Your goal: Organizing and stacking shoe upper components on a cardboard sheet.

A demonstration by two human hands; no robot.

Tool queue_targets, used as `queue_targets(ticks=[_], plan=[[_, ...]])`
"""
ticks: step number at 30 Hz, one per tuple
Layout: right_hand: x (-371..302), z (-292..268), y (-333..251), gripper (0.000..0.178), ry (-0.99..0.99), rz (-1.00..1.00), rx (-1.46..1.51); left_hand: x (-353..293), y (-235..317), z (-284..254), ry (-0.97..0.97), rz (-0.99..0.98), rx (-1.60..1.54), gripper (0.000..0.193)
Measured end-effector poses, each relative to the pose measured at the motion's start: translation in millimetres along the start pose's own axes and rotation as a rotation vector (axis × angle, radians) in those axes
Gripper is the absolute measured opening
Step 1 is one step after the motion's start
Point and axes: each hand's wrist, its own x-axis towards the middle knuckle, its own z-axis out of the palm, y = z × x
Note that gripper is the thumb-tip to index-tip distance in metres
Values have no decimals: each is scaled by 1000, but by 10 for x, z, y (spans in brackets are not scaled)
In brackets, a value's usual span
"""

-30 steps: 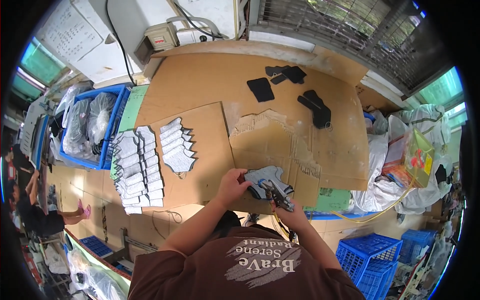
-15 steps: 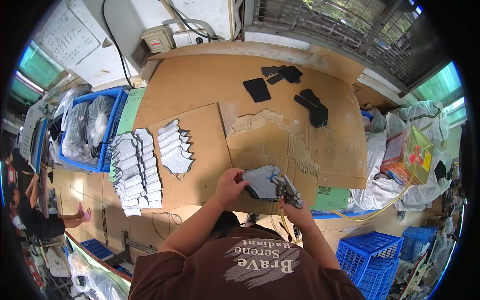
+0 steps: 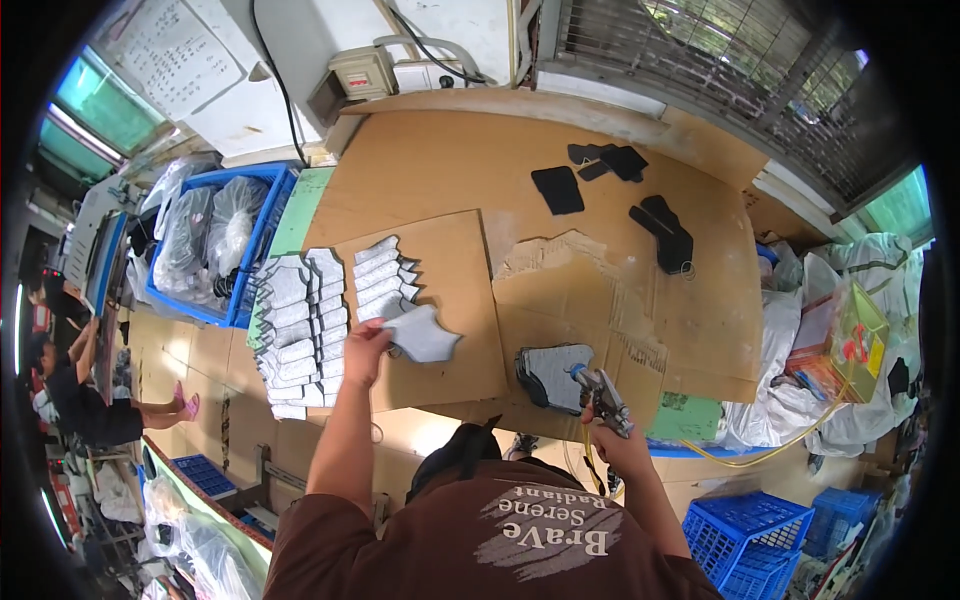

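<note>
The left hand [image 3: 367, 350] has its grip pinched, thumb and fingers nearly meeting, on one edge of a single grey fabric piece [image 3: 424, 336]. That piece is over the left cardboard sheet [image 3: 455, 280], just beside the near end of a short row; whether it touches the sheet cannot be told. The right hand [image 3: 618, 443] has its grip wrapped around one metal spray gun [image 3: 607, 402]; whether the trigger is pressed cannot be seen. The gun's blue nozzle is over the right side of one stack of grey pieces [image 3: 556, 374], too tightly layered to count.

Left of the held piece are three overlapping rows of grey pieces: a long outer row [image 3: 288, 325], a long middle row [image 3: 330, 315] and a short inner row [image 3: 376, 275] with about five edges showing.

Farther up the cardboard-covered tabletop [image 3: 430, 155] lie black pieces: one alone [image 3: 557, 190], a cluster of what looks like three [image 3: 622, 162], and apparently two overlapped [image 3: 668, 240].

Beyond the tabletop, one blue crate [image 3: 238, 300] of bags stands at left, and at least two blue baskets [image 3: 745, 520] stand at lower right.
</note>
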Motion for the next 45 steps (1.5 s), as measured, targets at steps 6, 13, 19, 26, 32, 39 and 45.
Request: queue_targets(ticks=[6, 13, 19, 26, 32, 39, 45], plan=[[92, 4, 148, 15, -33, -30, -67, 129, 25, -317, 238, 284, 801, 26], [180, 71, 288, 18, -81, -49, -81, -652, 133, 1234, -264, 359, 616, 23], [158, 119, 216, 18, -31, -104, -15, -765, 29, 1729, -511, 419, 614, 37], [193, 96, 259, 18, -32, -98, -79, -746, 2, 1752, -543, 431, 608, 37], [138, 44, 191, 17, 35, -80, -66, -740, -27, 1754, -538, 413, 590, 36], [74, -106, 255, 15, 141, -9, 23, -755, -16, 1774, -544, 363, 533, 33], [70, -111, 239, 13, 140, -71, -80, -768, 6, 1709, -476, 460, 512, 25]])
